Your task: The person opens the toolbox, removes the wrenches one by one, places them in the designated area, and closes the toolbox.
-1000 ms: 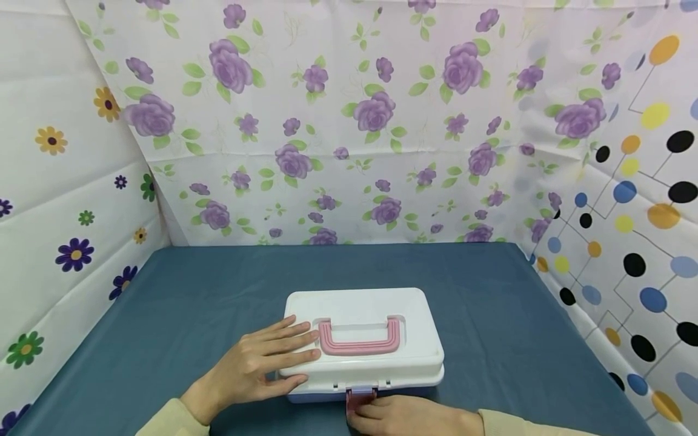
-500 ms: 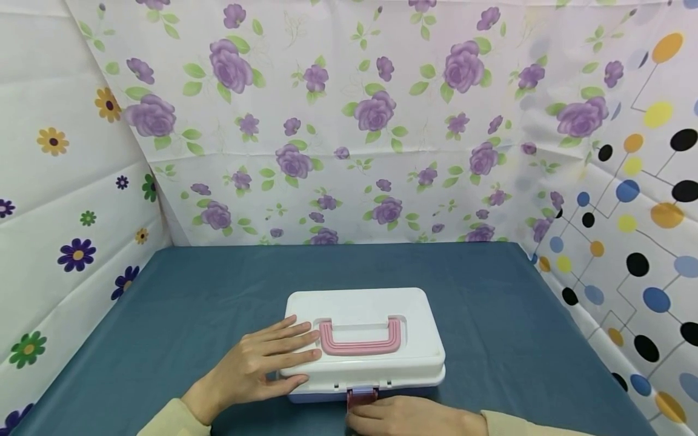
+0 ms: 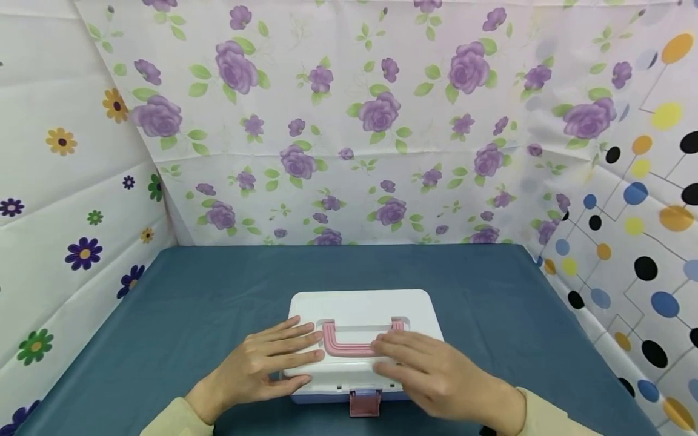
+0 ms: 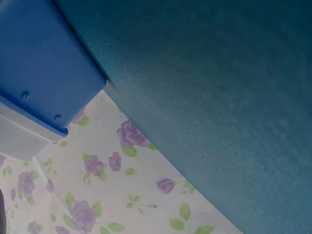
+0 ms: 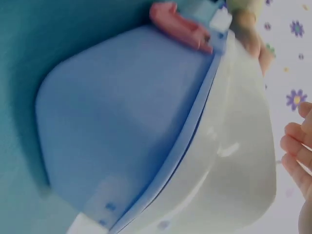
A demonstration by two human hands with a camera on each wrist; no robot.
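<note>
A storage box with a white lid point(image 3: 360, 303) and a blue base point(image 5: 117, 107) sits on the table. Its pink handle point(image 3: 343, 350) lies folded flat on top. At the front, the pink latch point(image 3: 364, 404) is flipped out and hangs down, while the lid rests on the base. My left hand point(image 3: 267, 357) lies with straight fingers on the lid's left part. My right hand point(image 3: 436, 375), fingers extended, is over the lid's right front part and covers one side of the handle. In the right wrist view, the fingers of my right hand point(image 5: 300, 146) hold nothing.
A dark teal cloth point(image 3: 234, 272) covers the table. Behind it hangs a curtain with purple roses point(image 3: 376, 112). Flower-patterned cloth point(image 3: 60, 181) lines the left side, and dotted cloth point(image 3: 616, 290) the right.
My right hand has let go of the front latch and moved up over the lid's right side. My left hand stays on the lid. The head view has shifted slightly.
</note>
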